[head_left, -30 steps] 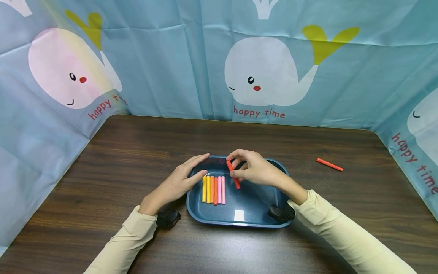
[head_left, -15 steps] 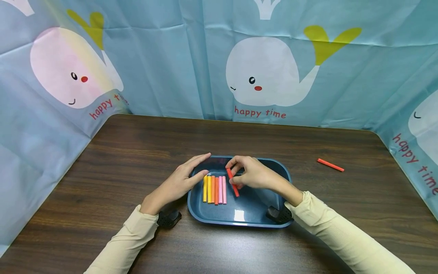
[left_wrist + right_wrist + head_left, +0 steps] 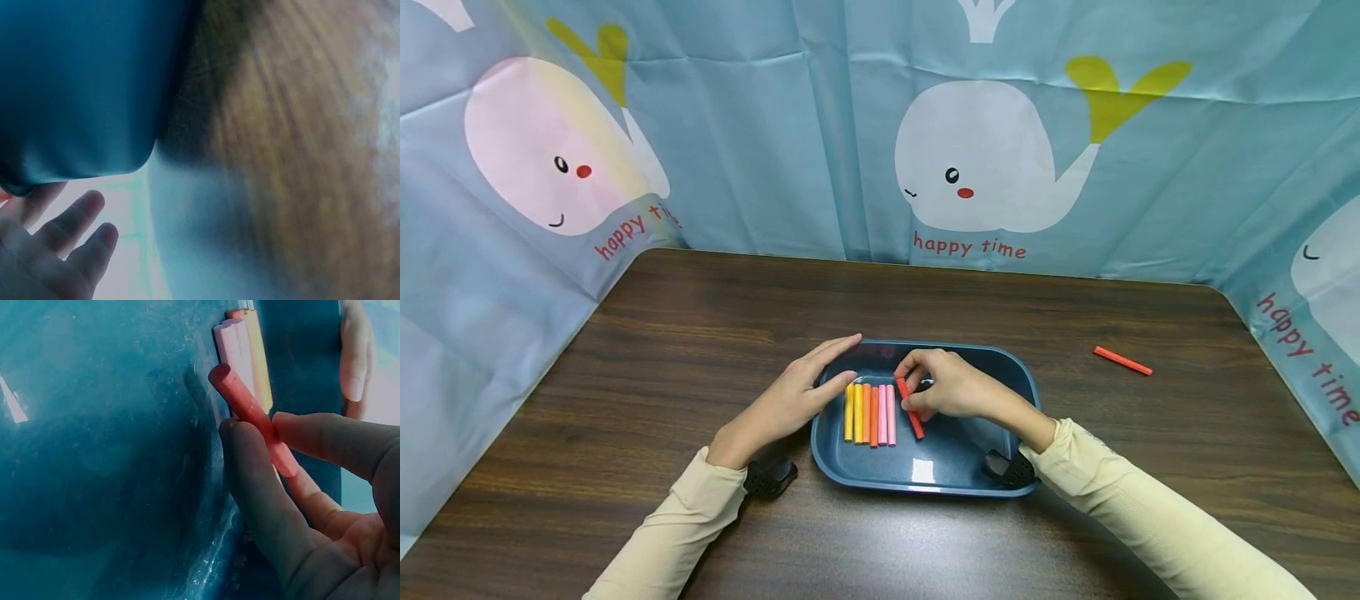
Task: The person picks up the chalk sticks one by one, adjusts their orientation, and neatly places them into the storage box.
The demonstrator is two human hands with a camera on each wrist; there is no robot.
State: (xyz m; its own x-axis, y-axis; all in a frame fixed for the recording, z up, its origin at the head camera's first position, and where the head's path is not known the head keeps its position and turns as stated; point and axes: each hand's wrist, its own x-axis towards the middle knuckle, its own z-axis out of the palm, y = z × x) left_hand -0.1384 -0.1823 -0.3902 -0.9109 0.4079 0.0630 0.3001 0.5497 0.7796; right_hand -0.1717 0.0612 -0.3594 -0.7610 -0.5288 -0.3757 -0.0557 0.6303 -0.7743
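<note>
A blue tray sits on the table, with a row of chalk sticks side by side at its left: yellow chalks, orange chalks and pink chalks. My right hand pinches a red chalk between thumb and fingers, slanted just right of the pink ones. Whether its lower end touches the tray floor I cannot tell. My left hand rests at the tray's left rim with extended fingers, the thumb over the inner side. In the left wrist view, fingers show beside the tray's outer wall.
Another red chalk lies on the dark wooden table, right of the tray. A blue curtain with whale prints hangs behind the table. Black wrist cameras sit on both wrists; the right one is over the tray.
My right hand has moved down and slightly toward the front of the tray, bringing the red chalk alongside the pink ones. The left hand has stayed at the rim.
</note>
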